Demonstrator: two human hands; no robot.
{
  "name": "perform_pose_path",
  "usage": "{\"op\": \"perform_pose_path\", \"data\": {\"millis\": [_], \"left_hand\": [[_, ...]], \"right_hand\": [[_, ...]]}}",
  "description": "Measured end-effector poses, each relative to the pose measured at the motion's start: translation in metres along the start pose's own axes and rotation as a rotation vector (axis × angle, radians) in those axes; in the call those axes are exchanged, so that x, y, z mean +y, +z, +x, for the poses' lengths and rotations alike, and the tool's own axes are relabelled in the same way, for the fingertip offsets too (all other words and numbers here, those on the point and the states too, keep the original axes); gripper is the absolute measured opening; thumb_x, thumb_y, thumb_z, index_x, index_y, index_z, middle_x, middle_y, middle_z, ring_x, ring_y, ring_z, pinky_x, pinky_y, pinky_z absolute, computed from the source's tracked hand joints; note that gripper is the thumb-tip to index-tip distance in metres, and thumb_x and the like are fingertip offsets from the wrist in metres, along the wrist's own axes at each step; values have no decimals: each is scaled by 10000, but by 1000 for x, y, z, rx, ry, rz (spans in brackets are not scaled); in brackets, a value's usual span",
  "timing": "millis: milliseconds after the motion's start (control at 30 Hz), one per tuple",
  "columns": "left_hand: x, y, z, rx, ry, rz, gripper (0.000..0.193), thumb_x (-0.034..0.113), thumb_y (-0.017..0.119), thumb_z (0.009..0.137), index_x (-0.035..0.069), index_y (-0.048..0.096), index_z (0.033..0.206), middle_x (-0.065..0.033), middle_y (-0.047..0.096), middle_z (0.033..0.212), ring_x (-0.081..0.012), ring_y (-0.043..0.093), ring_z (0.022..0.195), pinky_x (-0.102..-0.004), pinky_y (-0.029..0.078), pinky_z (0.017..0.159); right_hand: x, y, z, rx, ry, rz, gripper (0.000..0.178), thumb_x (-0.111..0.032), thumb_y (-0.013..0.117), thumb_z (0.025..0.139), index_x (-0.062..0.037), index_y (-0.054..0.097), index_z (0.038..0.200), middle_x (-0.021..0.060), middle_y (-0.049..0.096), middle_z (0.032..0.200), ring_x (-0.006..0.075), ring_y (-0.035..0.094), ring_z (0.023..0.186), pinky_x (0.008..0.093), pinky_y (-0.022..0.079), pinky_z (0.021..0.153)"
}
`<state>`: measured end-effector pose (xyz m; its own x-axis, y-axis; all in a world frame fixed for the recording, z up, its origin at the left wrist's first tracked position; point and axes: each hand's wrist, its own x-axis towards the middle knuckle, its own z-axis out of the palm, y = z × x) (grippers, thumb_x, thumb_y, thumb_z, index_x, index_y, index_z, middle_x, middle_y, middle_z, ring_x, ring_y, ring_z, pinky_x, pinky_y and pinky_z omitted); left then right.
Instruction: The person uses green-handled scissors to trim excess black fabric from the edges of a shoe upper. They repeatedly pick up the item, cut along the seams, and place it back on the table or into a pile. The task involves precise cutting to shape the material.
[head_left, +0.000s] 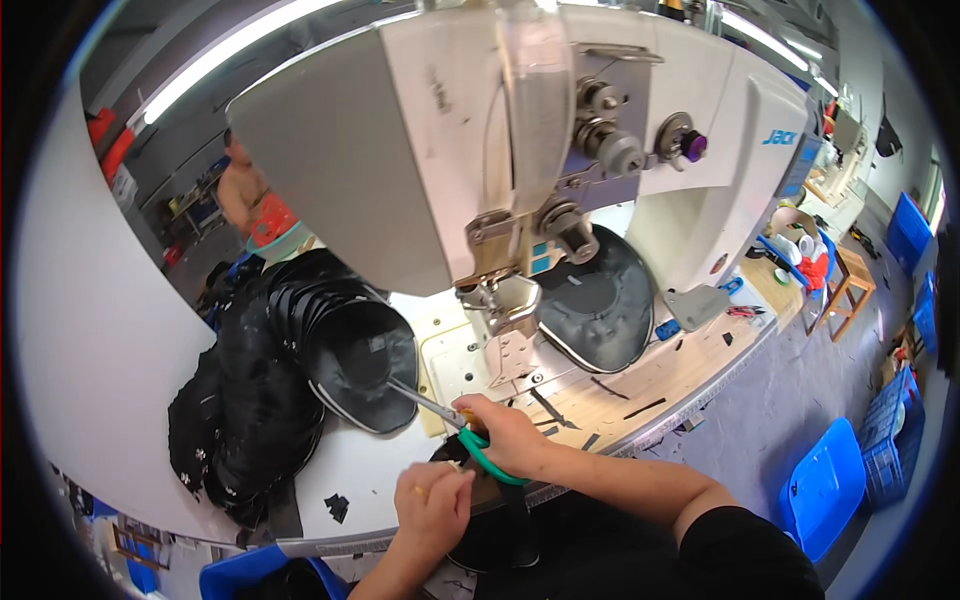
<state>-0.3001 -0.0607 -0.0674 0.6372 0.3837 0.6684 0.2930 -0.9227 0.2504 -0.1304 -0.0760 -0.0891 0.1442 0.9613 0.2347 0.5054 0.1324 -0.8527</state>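
Observation:
My right hand [503, 437] grips scissors [432, 405] with green handles, their blades reaching left across the front of a stacked black piece. Beside it my left hand [433, 507] is closed, fingers pinched at the edge of a black piece [497, 535] with a pale rim, which hangs over the table's front edge at my lap. What lies inside those fingers is partly hidden. At the left leans a stack of rounded black pieces [362, 350] with pale edging. Another rounded black piece [597, 305] lies behind the needle area of the white sewing machine [700, 90].
Dark scraps [338, 507] and strips [552, 408] litter the table. Small red-handled snips [745, 312] lie at the right. Blue bins [825, 490] stand on the floor, near a wooden stool [850, 290]. Another person [240, 190] is at the far left.

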Motion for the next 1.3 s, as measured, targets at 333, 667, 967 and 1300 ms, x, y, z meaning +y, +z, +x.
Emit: {"op": "perform_pose_path", "data": {"millis": [333,667,967,1300], "left_hand": [[-12,23,-10,-100,87,6,389,98,767,627,133,622,987,-85,482,1110,-326,543,1022,-404,483,807],[-28,-2,-5,-304,136,-286,350,35,613,733,54,601,1082,-154,577,1038,-324,592,898,-372,501,723],[-34,4,-4,-272,76,-522,231,7,722,706,38,613,908,-85,609,898,-258,613,789,-327,504,655],[-31,-4,1,-57,-366,-461,62,27,634,836,-7,582,835,-86,549,779,-200,587,679,-280,464,582]], "right_hand": [[-2,-29,0,-320,266,613,542,73,596,754,-60,442,1257,29,581,923,91,546,844,244,455,738],[5,-34,1,-363,266,536,509,79,572,746,-72,487,1224,-24,529,944,51,491,828,204,435,724],[-13,-45,-4,-353,198,628,492,26,552,734,-61,524,1217,-17,520,919,75,463,821,204,410,750],[-60,-56,-18,180,-42,95,567,2,700,765,-53,443,1268,26,516,801,78,506,726,223,449,639]]}}
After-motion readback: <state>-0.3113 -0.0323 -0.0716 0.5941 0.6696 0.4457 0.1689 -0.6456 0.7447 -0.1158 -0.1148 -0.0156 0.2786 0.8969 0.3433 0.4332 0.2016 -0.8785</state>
